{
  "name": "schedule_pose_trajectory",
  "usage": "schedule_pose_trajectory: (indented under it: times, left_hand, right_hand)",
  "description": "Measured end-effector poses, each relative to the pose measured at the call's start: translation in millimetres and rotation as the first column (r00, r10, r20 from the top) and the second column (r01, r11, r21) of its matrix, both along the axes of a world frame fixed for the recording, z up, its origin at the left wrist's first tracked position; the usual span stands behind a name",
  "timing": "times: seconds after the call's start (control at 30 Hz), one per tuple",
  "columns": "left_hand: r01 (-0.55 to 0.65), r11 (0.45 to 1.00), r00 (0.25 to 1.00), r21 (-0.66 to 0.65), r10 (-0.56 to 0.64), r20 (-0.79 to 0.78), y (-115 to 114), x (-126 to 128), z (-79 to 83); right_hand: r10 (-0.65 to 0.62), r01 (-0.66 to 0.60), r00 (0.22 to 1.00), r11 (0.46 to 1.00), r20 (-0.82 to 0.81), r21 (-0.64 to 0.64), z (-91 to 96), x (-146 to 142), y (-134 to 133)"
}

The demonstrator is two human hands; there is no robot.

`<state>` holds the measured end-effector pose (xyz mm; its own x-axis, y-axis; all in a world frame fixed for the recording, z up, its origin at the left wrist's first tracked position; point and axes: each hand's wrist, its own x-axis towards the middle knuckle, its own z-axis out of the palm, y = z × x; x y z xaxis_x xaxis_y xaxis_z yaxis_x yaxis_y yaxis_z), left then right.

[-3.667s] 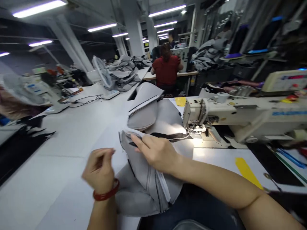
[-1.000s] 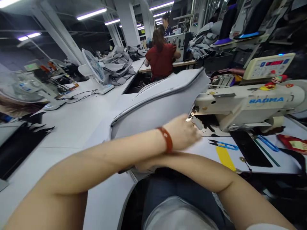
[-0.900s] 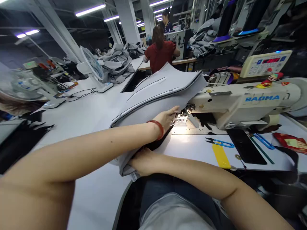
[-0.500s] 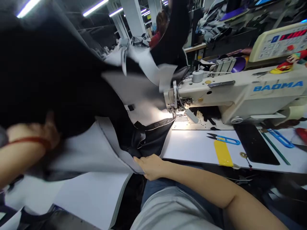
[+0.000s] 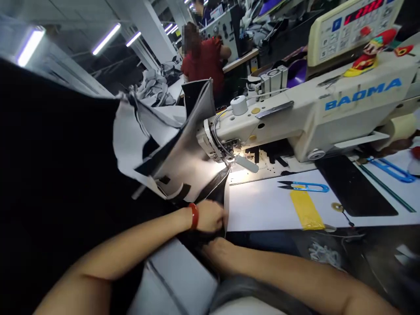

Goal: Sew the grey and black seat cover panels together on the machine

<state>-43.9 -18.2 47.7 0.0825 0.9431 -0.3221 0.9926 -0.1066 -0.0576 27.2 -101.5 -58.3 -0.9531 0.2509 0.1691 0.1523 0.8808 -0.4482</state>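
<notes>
The whole left side is filled by the fabric (image 5: pixel 98 188), black with grey panels, by which the table's left part is largely hidden; its narrow end is brought up to the needle area of the sewing machine (image 5: pixel 278 127), and one grey panel is lit by the lamp there. Whether it is caught under the foot cannot be told. The machine is set along the far side of the table (image 5: pixel 259 205), its head turned toward the fabric. Beyond it, a co-worker in red (image 5: pixel 205 65) is seen from behind. A display panel (image 5: pixel 348 37) is mounted above the machine.

The left hand (image 5: pixel 210 215) is laid over the fabric at the table's near edge, its fingers curled; whether cloth is pinched cannot be told. Just below, the right hand (image 5: pixel 218 251) is held close against the fabric, its fingers hidden and their state unclear.

On the table, a black slab (image 5: pixel 356 186) is placed well to the right, by the near edge. A figurine (image 5: pixel 369 52) is perched on the machine. Between hands and slab, a yellow strip (image 5: pixel 306 212) is run to the near edge, its far end touched by blue snips (image 5: pixel 297 188). A red bracelet (image 5: pixel 194 216) is worn around the left wrist.
</notes>
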Motion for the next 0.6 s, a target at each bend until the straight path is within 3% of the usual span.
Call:
schedule_pose_trajectory:
  times: [0.1, 0.17, 0.23, 0.3, 0.4, 0.5, 0.6]
  left_hand:
    - [0.324, 0.945, 0.938, 0.037, -0.316, -0.14, 14, -9, -24.0]
    - [0.384, 0.918, 0.892, 0.104, -0.34, -0.298, 25, -17, -39.8]
    - [0.357, 0.928, 0.888, 0.111, -0.3, -0.349, 35, -24, -49.0]
    - [0.325, 0.945, 0.902, 0.05, -0.293, -0.316, 46, -28, -47.8]
    - [0.228, 0.973, 0.946, -0.027, -0.228, -0.233, 64, -29, -30.2]
    - [0.253, 0.959, 0.965, -0.129, -0.259, -0.03, 77, -24, -14.1]
    - [0.24, 0.942, 0.971, -0.234, -0.235, 0.049, 75, -14, -15.6]
  right_hand:
    - [0.045, -0.049, 0.998, 0.992, 0.035, 0.116, 18.8, 31, 33]
    - [-0.06, 0.04, 0.995, 0.968, 0.076, 0.249, 33.3, 44, 69]
    - [-0.187, 0.14, 0.972, 0.947, 0.141, 0.291, 43.2, 48, 105]
    - [-0.205, 0.15, 0.955, 0.958, 0.216, 0.246, 44.5, 48, 130]
    - [-0.155, 0.115, 0.952, 0.98, 0.262, 0.163, 30.5, 54, 138]
    - [-0.206, 0.191, 0.963, 0.977, 0.173, 0.098, 11.2, 70, 128]
    - [-0.236, 0.234, 0.971, 0.971, 0.04, 0.04, 1.7, 75, 122]
